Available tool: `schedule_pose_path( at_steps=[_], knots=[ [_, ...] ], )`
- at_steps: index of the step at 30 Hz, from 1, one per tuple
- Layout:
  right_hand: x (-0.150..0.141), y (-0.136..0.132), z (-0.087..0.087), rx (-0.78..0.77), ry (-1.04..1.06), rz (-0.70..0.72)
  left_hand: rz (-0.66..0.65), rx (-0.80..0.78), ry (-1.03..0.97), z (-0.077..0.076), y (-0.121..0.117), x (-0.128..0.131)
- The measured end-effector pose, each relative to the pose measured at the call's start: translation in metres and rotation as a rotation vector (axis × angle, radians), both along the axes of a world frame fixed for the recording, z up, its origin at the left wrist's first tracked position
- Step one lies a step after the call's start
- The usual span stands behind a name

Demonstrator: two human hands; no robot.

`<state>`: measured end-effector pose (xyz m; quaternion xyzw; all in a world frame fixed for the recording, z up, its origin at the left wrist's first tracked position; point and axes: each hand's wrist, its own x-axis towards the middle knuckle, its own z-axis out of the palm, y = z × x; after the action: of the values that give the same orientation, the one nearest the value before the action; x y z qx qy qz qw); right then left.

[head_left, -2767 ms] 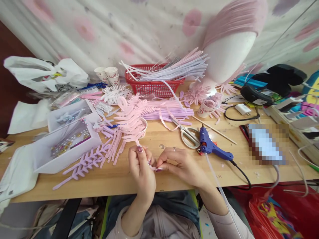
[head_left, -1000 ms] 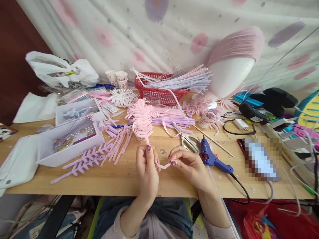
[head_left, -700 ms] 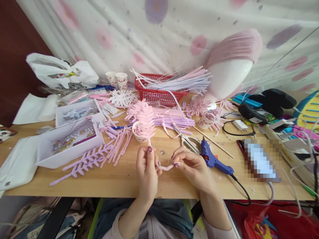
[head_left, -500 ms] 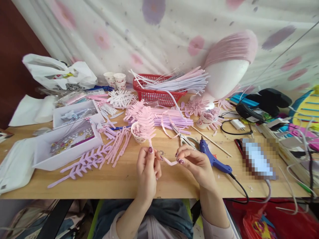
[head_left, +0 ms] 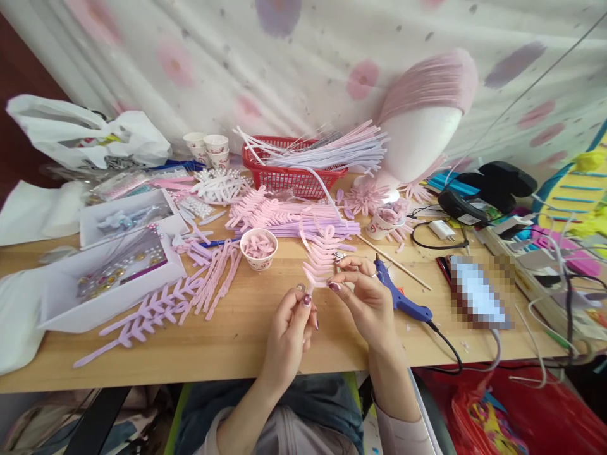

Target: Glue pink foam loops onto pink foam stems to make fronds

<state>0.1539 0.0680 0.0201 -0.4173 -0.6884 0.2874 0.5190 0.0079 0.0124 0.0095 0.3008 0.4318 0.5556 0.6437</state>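
A pink pipe-cleaner leaf (head_left: pixel 323 254) with paired side loops stands upright over the table. My left hand (head_left: pixel 290 332) is closed in a pinch around the bottom of its stem. With thumb and forefinger, my right hand (head_left: pixel 364 300) pinches the leaf's lowest right side piece. Just left of the leaf, a paper cup (head_left: pixel 258 263) holds short pink pipe-cleaner pieces. Scissors, mostly hidden, lie behind my right hand. A blue hot glue gun (head_left: pixel 403 298) rests to the right of that hand.
Purple pipe-cleaner sprigs (head_left: pixel 142 313) and white bead boxes (head_left: pixel 111 287) lie at left. Behind are a red basket (head_left: pixel 294 180) of pipe cleaners and a white mannequin head (head_left: pixel 424 142). A wooden stick (head_left: pixel 401 265), phone (head_left: pixel 478 291) and cables are at right.
The leaf has moved right, away from in front of the cup, and turned more upright. My right hand has come closer to my left. The camera view has shifted slightly.
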Motion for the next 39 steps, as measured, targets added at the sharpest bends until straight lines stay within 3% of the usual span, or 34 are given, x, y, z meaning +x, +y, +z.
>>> schedule_pose_path(
  at_steps=[22, 29, 33, 36, 39],
  knots=[
    [0.002, -0.002, 0.002, 0.069, -0.223, -0.035, -0.014, 0.029, -0.06, -0.001, -0.003, -0.002],
    [0.0, -0.003, 0.001, -0.041, -0.146, 0.011, -0.007, 0.019, -0.107, -0.002, -0.002, -0.002],
    [0.004, -0.006, 0.017, -0.083, -0.249, -0.032, 0.008, 0.005, -0.124, -0.001, -0.001, -0.003],
    [0.021, -0.002, 0.039, -0.186, -0.373, 0.095, 0.004, 0.001, -0.135, -0.001, -0.002, -0.004],
    [0.045, 0.013, 0.067, -0.349, -0.528, 0.428, -0.003, -0.006, -0.144, -0.002, -0.004, -0.006]
  ],
)
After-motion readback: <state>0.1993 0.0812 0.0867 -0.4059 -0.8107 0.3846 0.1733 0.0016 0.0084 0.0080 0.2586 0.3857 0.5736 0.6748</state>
